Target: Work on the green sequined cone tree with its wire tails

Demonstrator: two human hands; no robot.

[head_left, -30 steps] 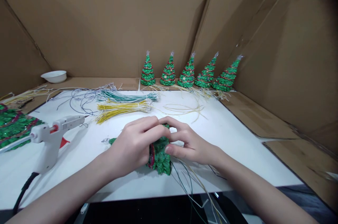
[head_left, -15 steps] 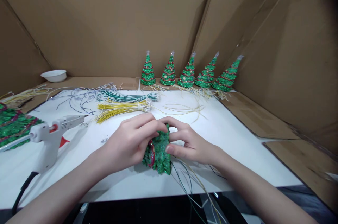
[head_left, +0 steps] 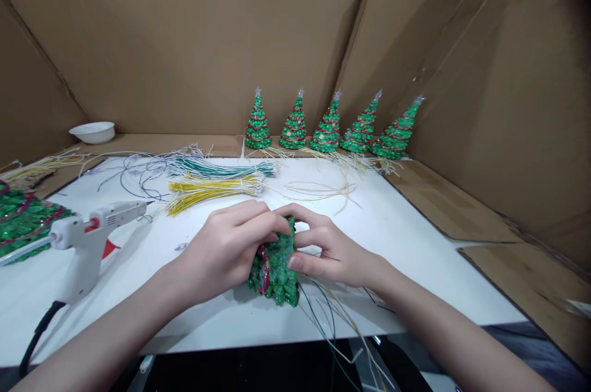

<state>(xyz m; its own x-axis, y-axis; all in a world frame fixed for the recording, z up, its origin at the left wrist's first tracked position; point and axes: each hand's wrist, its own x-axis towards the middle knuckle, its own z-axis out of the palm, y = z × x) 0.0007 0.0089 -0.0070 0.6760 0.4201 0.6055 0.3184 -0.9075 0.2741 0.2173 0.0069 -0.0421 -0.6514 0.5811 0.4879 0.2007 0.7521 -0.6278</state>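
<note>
Both my hands close around a small green glittery tree piece (head_left: 276, 274) with a red trim, low over the white table (head_left: 415, 244). My left hand (head_left: 226, 253) wraps it from the left, fingers curled over its top. My right hand (head_left: 330, 250) pinches it from the right with thumb and fingers. Thin green, white and yellow wires (head_left: 330, 324) trail from under the piece toward me and over the table's near edge.
A white glue gun (head_left: 87, 238) stands at the left, its nozzle pointing right. Bundles of yellow wires (head_left: 212, 189) and green wires (head_left: 221, 168) lie behind my hands. Several finished small trees (head_left: 327, 127) line the back. A white bowl (head_left: 92, 132) and green glitter pieces (head_left: 21, 223) sit far left. Cardboard walls surround.
My left hand has slid a little left and down over the green piece, which has turned slightly so more of its red trim shows. My right hand has barely moved.
</note>
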